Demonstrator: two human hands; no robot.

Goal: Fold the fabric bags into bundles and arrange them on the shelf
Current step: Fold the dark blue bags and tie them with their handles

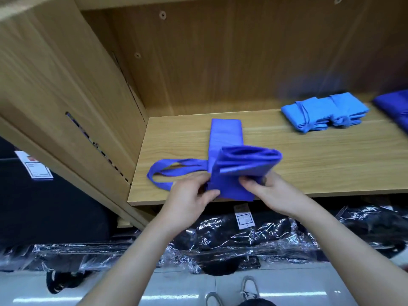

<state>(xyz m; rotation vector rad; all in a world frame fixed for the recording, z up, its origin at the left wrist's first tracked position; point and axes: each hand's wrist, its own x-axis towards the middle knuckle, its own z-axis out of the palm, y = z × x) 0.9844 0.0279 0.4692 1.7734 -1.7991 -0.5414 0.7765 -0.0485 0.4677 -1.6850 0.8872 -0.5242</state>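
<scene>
Both hands clutch the royal-blue fabric bag (238, 168) at the front edge of the light wooden shelf board (309, 164). The left hand (189, 195) pinches its near left corner between thumb and curled fingers, while the right hand (271, 193) curls round the thick folded end. A flat strip of the bag stretches toward the board's back, and its looped handles (162, 184) lie on the board to the left. Light-blue folded fabric bundles (324, 112) sit at the board's back right, with darker blue cloth (395, 107) at its right end. Black goods in clear plastic wrap (242, 235) lie below the board.
</scene>
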